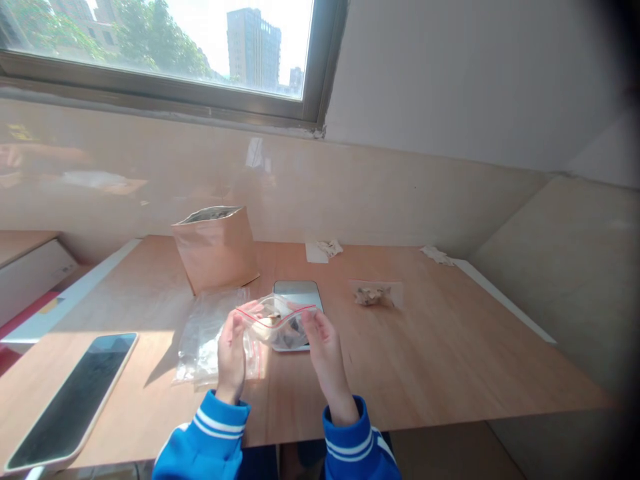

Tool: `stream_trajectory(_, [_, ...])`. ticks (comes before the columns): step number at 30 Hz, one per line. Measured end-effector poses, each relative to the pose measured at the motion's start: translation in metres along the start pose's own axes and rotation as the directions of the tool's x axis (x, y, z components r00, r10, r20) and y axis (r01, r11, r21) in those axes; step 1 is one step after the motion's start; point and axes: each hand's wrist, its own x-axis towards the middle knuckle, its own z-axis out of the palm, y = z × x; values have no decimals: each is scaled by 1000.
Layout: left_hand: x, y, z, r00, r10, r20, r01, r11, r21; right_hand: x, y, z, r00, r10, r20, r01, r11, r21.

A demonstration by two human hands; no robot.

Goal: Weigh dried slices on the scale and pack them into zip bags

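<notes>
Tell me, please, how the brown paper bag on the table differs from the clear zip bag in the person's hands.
The brown paper bag is opaque, while the clear zip bag is see-through with a red-edged seal. The paper bag stands on the table with its top open; the zip bag is held up by the left hand and right hand. The paper bag is larger. Both have contents inside.

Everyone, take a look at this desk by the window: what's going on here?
A person's left hand and right hand hold a clear, red-edged resealable bag with dark and pale pieces inside. It hangs over a flat grey slab, perhaps a scale. On the wooden table, a kraft paper bag stands behind them, another clear plastic bag lies beside the left hand, and pale fragments sit on a paper square to the right.
</notes>
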Motion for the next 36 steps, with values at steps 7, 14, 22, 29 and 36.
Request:
stream_trajectory(7, [-10,1,10,983,183,0,-179,961,210,0,2,-5,988,-146,-43,126,946,-300])
stream_trajectory(14, [-2,-12,9,975,5,-221,-32,993,-116,2,11,-22,981,-25,-194,-4,988,-152])
stream_trajectory(22, [-9,1,16,979,158,130,-183,959,216,2,12,-23,990,-139,-36,121,939,-321])
stream_trajectory(29, [-14,3,22,979,178,102,-198,948,249,-2,8,-22,990,-134,-38,120,961,-247])
stream_trajectory(36, [-10,13,17,984,65,-167,-41,989,144,-2,10,-30,955,-92,-283,31,977,-212])
